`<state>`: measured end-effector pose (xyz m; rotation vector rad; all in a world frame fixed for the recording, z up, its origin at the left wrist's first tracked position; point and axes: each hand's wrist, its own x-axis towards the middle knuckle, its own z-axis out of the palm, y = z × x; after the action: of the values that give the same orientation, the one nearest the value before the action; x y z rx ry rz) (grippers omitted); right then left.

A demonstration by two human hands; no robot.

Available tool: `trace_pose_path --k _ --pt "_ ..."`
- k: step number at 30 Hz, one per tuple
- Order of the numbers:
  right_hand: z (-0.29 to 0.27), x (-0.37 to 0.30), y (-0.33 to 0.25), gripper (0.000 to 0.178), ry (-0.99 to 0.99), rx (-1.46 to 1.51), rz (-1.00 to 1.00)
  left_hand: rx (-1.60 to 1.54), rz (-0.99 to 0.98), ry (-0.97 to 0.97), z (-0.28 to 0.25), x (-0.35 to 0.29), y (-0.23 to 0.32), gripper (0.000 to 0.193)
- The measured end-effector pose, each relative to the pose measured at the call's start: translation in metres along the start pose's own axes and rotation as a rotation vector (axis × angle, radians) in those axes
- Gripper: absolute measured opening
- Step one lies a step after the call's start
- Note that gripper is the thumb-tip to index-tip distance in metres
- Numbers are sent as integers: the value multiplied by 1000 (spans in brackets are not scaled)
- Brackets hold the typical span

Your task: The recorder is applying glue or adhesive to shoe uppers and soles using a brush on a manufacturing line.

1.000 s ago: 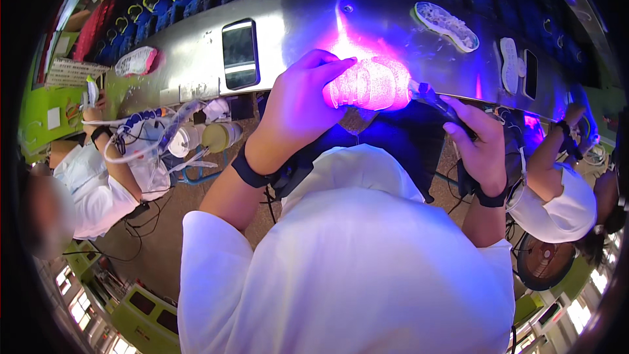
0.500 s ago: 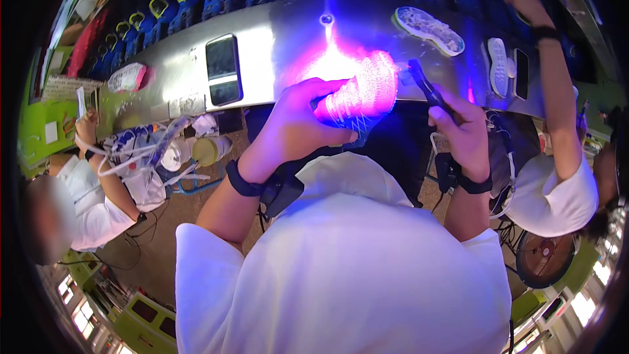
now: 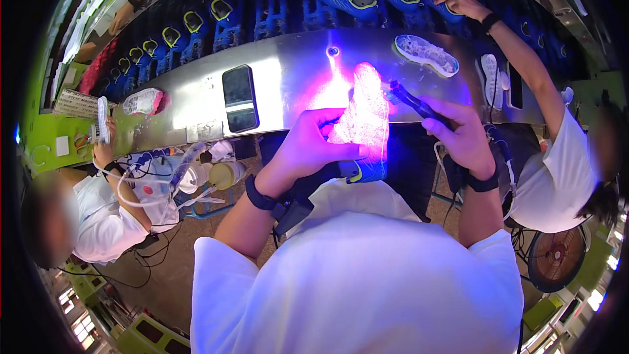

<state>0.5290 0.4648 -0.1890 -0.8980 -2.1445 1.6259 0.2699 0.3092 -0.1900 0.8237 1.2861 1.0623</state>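
Observation:
My left hand [image 3: 311,144] grips a blue shoe [image 3: 369,115] by its side, thumb and fingers on either side of it. The shoe's underside faces up with one end pointing away from me, washed out by glaring pink-violet light; its yellow-green collar edge shows near my body. My right hand [image 3: 464,136] is closed around the dark handle of a brush [image 3: 419,106]. The brush head lies at the shoe's right edge, and I cannot tell whether it touches.
A metal bench [image 3: 196,72] carries a phone [image 3: 240,98], a white sole [image 3: 426,56] and another sole [image 3: 491,82]. Blue shoes [image 3: 354,0] stand on a dark rack behind. Co-workers sit on both sides; one's hand [image 3: 462,3] reaches to the rack. A fan [image 3: 557,255] stands lower right.
The shoe has turned so its end points away from me, and the brush has come closer to its edge. The right co-worker's hand has moved left over the rack shoes. The view has shifted.

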Motion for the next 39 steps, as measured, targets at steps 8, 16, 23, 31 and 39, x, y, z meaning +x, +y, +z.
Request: trace_pose_path --k 8,16,23,31,39 --pt "38 -6 13 44 38 19 -58 -205 -161 100 -11 -15 -5 41" --pt "33 -28 -16 37 -88 110 74 -147 -1 152 -10 -13 -15 49" --pt "18 -28 4 37 -29 34 -54 -119 24 223 6 0 -11 47" --pt "0 -55 10 41 -68 -71 84 -243 7 266 13 14 -29 44" --pt "3 -51 -10 45 70 -314 -42 -461 -174 248 13 7 -24 32"
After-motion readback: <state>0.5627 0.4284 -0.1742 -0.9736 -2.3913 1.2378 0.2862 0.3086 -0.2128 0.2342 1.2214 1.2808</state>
